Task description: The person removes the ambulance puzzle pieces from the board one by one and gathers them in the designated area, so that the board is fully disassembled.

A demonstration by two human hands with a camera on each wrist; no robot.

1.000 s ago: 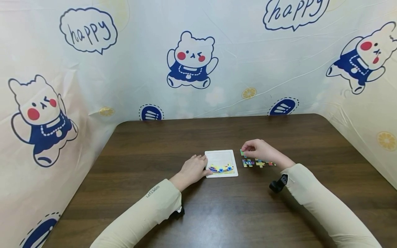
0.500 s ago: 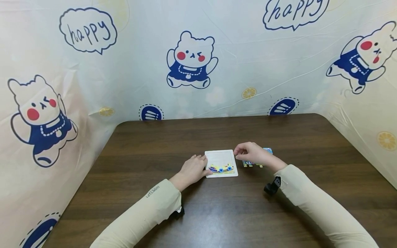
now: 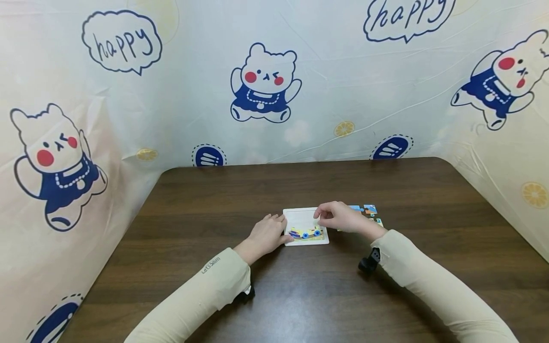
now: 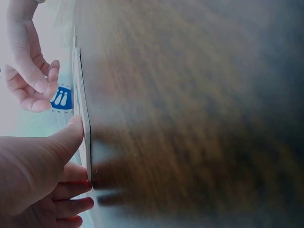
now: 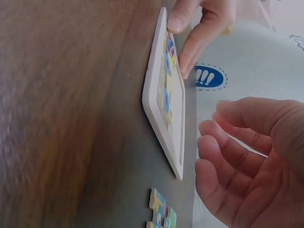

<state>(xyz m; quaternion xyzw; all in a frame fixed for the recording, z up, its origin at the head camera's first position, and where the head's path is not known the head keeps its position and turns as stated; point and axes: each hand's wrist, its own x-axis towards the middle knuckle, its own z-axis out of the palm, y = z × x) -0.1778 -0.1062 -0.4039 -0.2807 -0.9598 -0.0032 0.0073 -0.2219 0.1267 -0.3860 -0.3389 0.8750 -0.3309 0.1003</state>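
Note:
A white puzzle tray (image 3: 300, 216), partly filled along its near side with a toy-vehicle picture (image 3: 305, 233), lies flat on the brown table. My left hand (image 3: 266, 234) rests at the tray's left edge, thumb on the rim, the other fingers along its side. My right hand (image 3: 340, 216) hovers over the tray's right part. Its thumb and index fingertips come together and the other fingers curl, as the right hand (image 5: 251, 161) in the right wrist view shows. No piece is visible between them. Several loose jigsaw pieces (image 3: 370, 209) lie right of the tray, partly hidden by this hand.
The dark wooden table (image 3: 240, 190) runs back to a printed cloth backdrop (image 3: 266, 138) with cartoon bears. A camera (image 3: 370, 260) is strapped at my right wrist. In the right wrist view, loose puzzle pieces (image 5: 158, 204) lie near the tray's corner.
My right hand has moved left from the loose pieces to above the tray, uncovering blue pieces behind it. The left hand and the tray have stayed in place.

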